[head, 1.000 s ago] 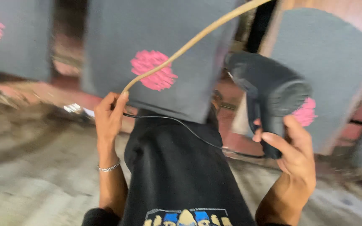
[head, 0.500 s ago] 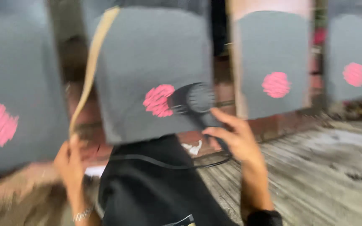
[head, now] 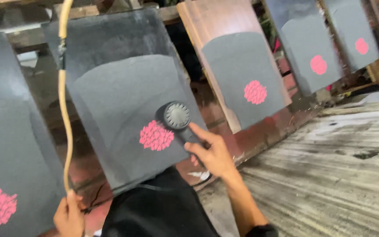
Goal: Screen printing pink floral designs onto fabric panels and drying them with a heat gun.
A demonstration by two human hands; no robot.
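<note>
My right hand [head: 213, 153] grips a black hair dryer [head: 176, 117] by its handle, its rear grille facing me and its nozzle aimed at a pink printed flower [head: 156, 135] on a grey garment [head: 123, 101] stretched over a dark board. At the lower left my left hand [head: 69, 215] holds a thin tan cord [head: 63, 96] that rises past the top edge. A black cloth [head: 159, 208] lies below, between my arms.
More boards with grey garments and pink prints lean in a row: one at the left [head: 5, 166], one in the middle [head: 242, 83], others at the far right [head: 312, 61]. A worn wooden floor [head: 330, 175] spreads to the right.
The view has swung and steadied. My right hand has brought the dryer close to the pink print on the middle board, and the cord now hangs nearly straight up from my left hand.
</note>
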